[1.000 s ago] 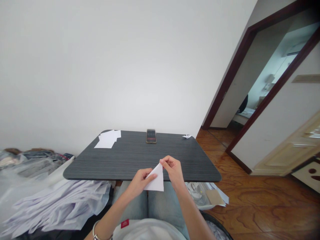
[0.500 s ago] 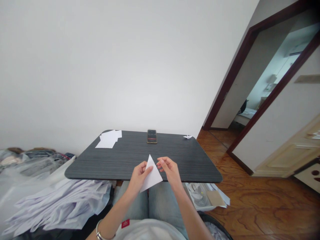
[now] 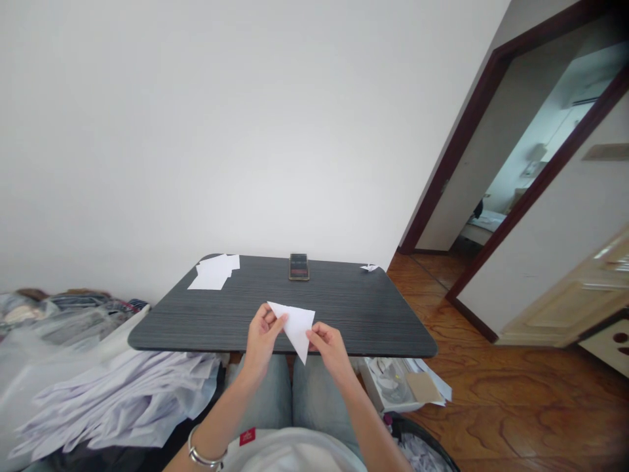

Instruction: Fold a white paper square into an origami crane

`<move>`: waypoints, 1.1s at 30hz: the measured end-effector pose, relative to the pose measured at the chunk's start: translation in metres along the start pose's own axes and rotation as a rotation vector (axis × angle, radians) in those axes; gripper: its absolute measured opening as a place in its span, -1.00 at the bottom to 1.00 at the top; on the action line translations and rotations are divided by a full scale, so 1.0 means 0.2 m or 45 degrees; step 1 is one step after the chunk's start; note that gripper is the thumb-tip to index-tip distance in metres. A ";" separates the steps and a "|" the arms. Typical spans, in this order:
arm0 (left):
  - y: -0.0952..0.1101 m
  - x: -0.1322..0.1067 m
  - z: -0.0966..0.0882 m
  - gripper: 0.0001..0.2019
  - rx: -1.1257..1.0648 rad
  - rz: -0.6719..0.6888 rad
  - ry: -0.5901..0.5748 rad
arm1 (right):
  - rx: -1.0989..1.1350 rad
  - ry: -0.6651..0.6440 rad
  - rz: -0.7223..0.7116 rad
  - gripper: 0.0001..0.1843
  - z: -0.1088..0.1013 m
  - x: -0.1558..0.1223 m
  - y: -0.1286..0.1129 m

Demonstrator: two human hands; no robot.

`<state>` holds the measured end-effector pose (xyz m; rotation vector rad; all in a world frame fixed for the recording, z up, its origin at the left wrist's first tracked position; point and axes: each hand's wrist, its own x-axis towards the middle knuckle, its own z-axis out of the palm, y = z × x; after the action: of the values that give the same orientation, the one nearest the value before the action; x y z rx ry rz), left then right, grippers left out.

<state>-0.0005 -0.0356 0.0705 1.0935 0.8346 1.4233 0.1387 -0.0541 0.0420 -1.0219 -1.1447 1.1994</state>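
I hold a white paper folded into a triangle (image 3: pixel 296 324) over the near edge of the dark table (image 3: pixel 344 314). My left hand (image 3: pixel 260 335) pinches its upper left corner. My right hand (image 3: pixel 328 344) pinches its right edge near the lower point. The triangle points downward between my hands, above my lap. Both hands are closed on the paper.
A stack of white sheets (image 3: pixel 214 272) lies at the table's far left, a phone (image 3: pixel 299 267) stands at the far middle, and a small folded paper (image 3: pixel 368 267) rests at the far right. Crumpled papers (image 3: pixel 113 400) pile on the left. A box (image 3: pixel 398 383) sits on the wooden floor; an open doorway (image 3: pixel 515 170) is at the right.
The triangle has been turned in my hands: its tip pointed up before and now points down. My left hand rose and my right hand dropped slightly toward the lower point.
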 end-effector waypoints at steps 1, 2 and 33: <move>0.01 0.01 -0.02 -0.64 0.017 0.000 -0.010 | 0.010 0.005 0.001 -0.70 -0.01 0.00 0.00; 0.02 0.01 -0.03 -0.57 0.039 -0.003 -0.029 | 0.012 0.016 0.001 -0.71 -0.02 0.01 0.00; -0.35 -0.13 -0.17 -0.49 2.140 0.980 -0.695 | -0.999 0.086 0.084 -0.81 -0.22 0.26 0.18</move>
<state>-0.0108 -0.0470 -0.0100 3.1351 1.2119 0.5609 0.1764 0.0023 0.0055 -1.6759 -1.5805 0.7456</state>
